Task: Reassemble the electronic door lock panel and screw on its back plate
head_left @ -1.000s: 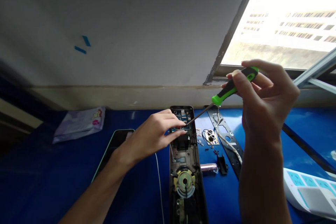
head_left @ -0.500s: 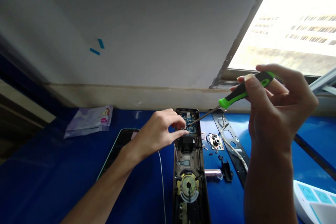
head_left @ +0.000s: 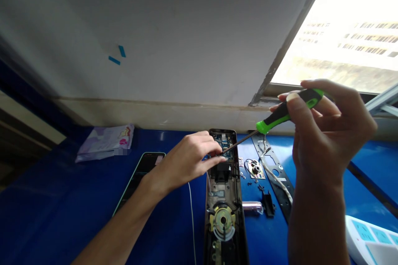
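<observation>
A green-and-black screwdriver [head_left: 284,114] is gripped in my right hand [head_left: 332,128], its shaft slanting down to the left. The tip meets the blue circuit board [head_left: 228,143] at the far end of a long dark device housing [head_left: 238,190]. My left hand [head_left: 199,153] reaches over the housing's left edge, thumb and fingers pinched close to the tip; what they hold, if anything, is hidden. Nearer to me in the housing are a black block [head_left: 223,171] and a round speaker [head_left: 223,218].
Right of the housing lie a small board with wires [head_left: 256,169], loose screws [head_left: 260,188], a pink cylinder [head_left: 252,207], a black bracket [head_left: 268,203] and a long black plate [head_left: 276,172]. A phone [head_left: 137,180], a packet [head_left: 104,143] and a white power strip [head_left: 370,236] also rest on the blue table.
The screwdriver handle has shifted slightly left and down in my right hand. My left fingers have moved a little, staying by the tip.
</observation>
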Tool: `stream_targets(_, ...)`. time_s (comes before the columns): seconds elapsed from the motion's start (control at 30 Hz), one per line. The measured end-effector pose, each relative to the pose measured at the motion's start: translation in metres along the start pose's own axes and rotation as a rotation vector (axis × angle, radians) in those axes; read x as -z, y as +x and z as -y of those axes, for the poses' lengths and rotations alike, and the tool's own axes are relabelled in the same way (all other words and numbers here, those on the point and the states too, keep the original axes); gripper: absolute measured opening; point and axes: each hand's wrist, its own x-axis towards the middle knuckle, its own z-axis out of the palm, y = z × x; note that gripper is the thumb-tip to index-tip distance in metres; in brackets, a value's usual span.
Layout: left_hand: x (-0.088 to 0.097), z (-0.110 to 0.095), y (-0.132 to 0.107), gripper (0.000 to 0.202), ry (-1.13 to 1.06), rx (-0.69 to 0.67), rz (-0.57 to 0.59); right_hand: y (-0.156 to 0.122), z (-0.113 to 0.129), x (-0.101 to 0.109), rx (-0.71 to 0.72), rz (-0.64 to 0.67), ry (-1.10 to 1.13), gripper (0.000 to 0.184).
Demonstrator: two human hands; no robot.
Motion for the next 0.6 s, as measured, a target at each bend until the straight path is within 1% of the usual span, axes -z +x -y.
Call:
stream_targets(0.13, 0.002, -0.001, 0.0, 0.012, 0.029, -0.006, 0.018, 0.001, -0.005, 0.0, 0.117, 0.014, 0.026, 0.034)
stream_targets(0.23, 0.003, -0.001, 0.0, 0.011, 0.04, -0.022, 0.032, 0.001, -0.007, -0.001, 0.155, 0.031, 0.022, 0.036)
stream_targets(0.37, 0.003, 0.0, 0.0, 0.011, 0.045, -0.048, 0.015, 0.002, -0.006, -0.003, 0.209, 0.034, 0.029, 0.04)
stream_targets(0.6, 0.003, 0.003, -0.001, 0.014, 0.051, -0.061, -0.052, 0.007, -0.013, -0.006, 0.323, -0.087, 0.067, 0.04)
